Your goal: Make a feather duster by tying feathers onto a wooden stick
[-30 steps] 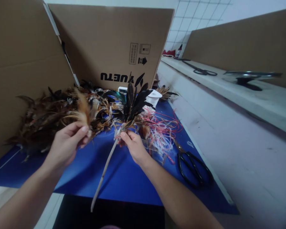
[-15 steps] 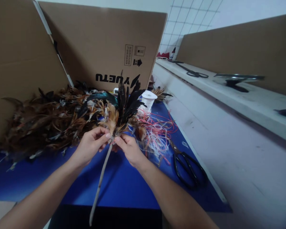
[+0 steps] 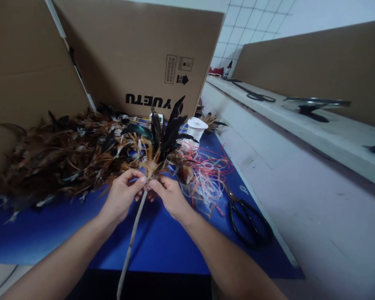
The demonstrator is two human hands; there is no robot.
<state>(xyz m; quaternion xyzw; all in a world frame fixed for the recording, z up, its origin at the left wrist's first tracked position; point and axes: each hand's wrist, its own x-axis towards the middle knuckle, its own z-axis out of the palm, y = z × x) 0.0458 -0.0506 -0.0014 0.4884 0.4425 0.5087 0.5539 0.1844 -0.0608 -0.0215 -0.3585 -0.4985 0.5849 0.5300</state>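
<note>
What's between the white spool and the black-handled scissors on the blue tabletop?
In the head view, a loose tangle of pinkish-red and white strings lies between the white spool and the black-handled scissors.

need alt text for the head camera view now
A person's bare left hand and right hand pinch tan and black feathers at the top of a thin greyish stick. A brown feather heap, tangled pink and white strings and black-handled metal scissors lie on a blue tabletop.
</note>
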